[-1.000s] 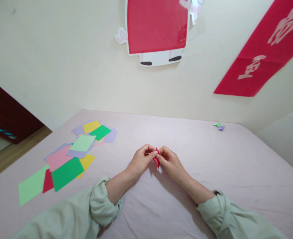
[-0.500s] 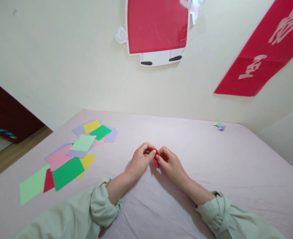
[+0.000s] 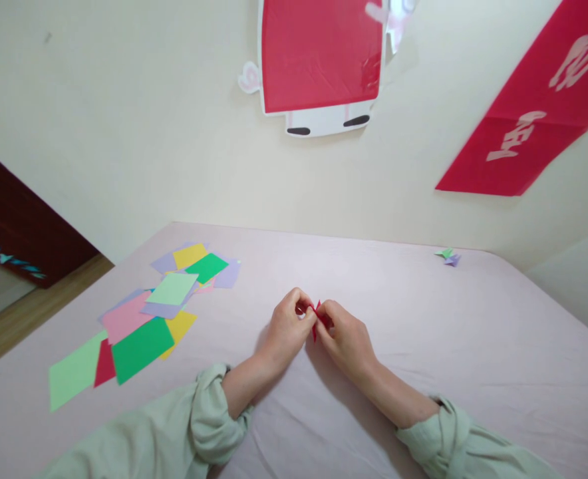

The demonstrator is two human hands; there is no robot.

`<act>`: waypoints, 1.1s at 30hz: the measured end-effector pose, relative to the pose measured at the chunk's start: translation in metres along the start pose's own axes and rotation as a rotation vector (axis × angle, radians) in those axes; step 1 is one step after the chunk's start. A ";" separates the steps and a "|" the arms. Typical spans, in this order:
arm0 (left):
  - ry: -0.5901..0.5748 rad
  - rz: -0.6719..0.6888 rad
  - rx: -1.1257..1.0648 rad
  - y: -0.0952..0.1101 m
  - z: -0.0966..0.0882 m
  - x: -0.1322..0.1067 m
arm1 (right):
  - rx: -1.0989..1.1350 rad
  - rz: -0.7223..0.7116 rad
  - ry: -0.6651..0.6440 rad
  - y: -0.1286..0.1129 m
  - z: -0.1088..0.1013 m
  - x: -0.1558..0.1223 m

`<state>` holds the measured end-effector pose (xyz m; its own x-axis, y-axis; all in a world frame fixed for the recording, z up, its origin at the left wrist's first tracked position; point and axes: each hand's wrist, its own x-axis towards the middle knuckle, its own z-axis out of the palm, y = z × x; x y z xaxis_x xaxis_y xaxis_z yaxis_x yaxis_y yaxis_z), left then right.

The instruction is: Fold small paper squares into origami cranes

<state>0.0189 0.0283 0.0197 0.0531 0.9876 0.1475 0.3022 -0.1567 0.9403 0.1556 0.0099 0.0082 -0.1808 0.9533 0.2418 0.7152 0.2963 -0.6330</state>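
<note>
A small piece of folded red paper (image 3: 315, 330) is pinched between my two hands, above the middle of the cloth-covered table. My left hand (image 3: 290, 327) grips its left side with thumb and forefinger. From the other side, the thumb and fingers of my right hand (image 3: 346, 336) close on it. Narrow red points stick out above and below the fingertips. Much of the paper is hidden by my fingers, so its full folded shape cannot be made out.
Loose coloured paper sheets (image 3: 143, 349) lie overlapping on the left of the table (image 3: 374, 273). Two small folded paper pieces, one green (image 3: 444, 253) and one purple (image 3: 452, 260), rest near the far right edge. A wall with a red banner (image 3: 503, 120) stands behind.
The red paper has turned between my fingers and now shows a thinner outline. Both hands still pinch it. The whole view has shifted slightly.
</note>
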 end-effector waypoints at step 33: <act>-0.220 -0.112 -0.301 -0.014 -0.005 0.009 | 0.670 0.099 -0.107 0.014 -0.001 0.011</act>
<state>0.0106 0.0392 0.0093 0.2485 0.9686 0.0004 0.0269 -0.0073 0.9996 0.1642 0.0246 0.0029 -0.2266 0.9680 0.1077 0.1658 0.1473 -0.9751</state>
